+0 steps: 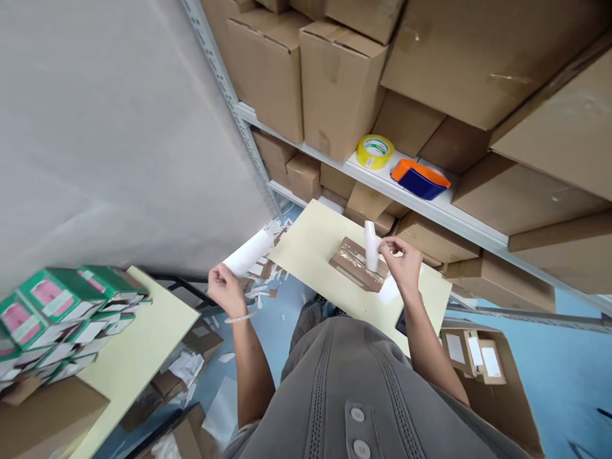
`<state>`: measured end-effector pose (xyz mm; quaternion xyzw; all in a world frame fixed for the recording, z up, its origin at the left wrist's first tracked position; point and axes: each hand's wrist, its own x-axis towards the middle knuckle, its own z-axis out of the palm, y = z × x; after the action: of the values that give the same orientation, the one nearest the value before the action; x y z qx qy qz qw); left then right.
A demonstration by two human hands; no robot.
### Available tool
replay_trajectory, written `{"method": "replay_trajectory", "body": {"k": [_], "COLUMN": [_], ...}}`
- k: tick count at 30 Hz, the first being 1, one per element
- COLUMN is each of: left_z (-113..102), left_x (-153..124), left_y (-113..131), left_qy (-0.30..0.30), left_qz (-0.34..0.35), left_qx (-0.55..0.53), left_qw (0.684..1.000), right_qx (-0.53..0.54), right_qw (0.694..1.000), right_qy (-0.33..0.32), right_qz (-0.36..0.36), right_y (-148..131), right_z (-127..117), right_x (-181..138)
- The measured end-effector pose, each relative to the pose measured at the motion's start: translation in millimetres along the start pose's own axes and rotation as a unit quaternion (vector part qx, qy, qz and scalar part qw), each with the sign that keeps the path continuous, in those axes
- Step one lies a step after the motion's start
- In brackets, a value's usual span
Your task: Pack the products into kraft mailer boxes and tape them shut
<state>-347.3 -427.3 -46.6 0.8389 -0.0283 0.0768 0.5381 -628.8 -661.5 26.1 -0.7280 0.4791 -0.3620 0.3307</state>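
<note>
My left hand [224, 290] is closed on the end of a white paper strip [249, 252], held out past the left side of the small table. Between the thumb and fingers of my right hand [403, 260] is a curled white label [371, 245]. It hangs over a small brown box [352, 261] wrapped in shiny clear tape; I cannot tell whether label and box touch. Another white piece of paper [389, 290] lies on the tabletop [306, 245] beside the box. A dark phone-like object [400, 322] is partly hidden by my right forearm.
Shelves of cardboard boxes [339, 89] rise in front, with a yellow tape roll [375, 152] and an orange-and-blue tape dispenser [421, 178] on one ledge. Green boxes [62, 296] crowd the left table. Paper scraps [261, 287] litter the floor. An open carton [507, 401] stands at right.
</note>
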Motion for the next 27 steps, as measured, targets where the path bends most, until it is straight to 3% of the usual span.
{"method": "replay_trajectory", "body": {"k": [3, 6, 9, 12, 16, 19, 23, 27], "left_z": [-25, -41, -47, -49, -50, -50, -43, -16], "left_x": [9, 9, 5, 3, 4, 7, 11, 8], "left_y": [-18, -32, -39, -37, -31, -31, -33, -23], "left_qy": [0.044, 0.064, 0.068, 0.059, 0.053, 0.051, 0.041, -0.014], "left_qz": [-0.031, -0.051, -0.063, -0.066, -0.065, -0.062, -0.061, -0.053], "left_qx": [0.02, 0.025, 0.027, 0.026, 0.011, 0.002, -0.003, -0.027], "left_qw": [0.998, 0.996, 0.995, 0.996, 0.996, 0.997, 0.997, 0.998], "right_qx": [0.007, 0.007, 0.006, 0.019, 0.034, 0.038, 0.032, 0.015], "right_qw": [0.998, 0.99, 0.969, 0.955, 0.938, 0.925, 0.921, 0.918], "right_qy": [-0.052, -0.107, -0.205, -0.249, -0.293, -0.326, -0.34, -0.35], "right_qz": [-0.041, -0.093, -0.137, -0.162, -0.184, -0.191, -0.185, -0.184], "right_y": [-12, -38, -78, -119, -150, -145, -116, -84], "right_z": [24, 67, 122, 175, 219, 226, 210, 188], "right_x": [20, 41, 60, 68, 58, 43, 27, 3]}}
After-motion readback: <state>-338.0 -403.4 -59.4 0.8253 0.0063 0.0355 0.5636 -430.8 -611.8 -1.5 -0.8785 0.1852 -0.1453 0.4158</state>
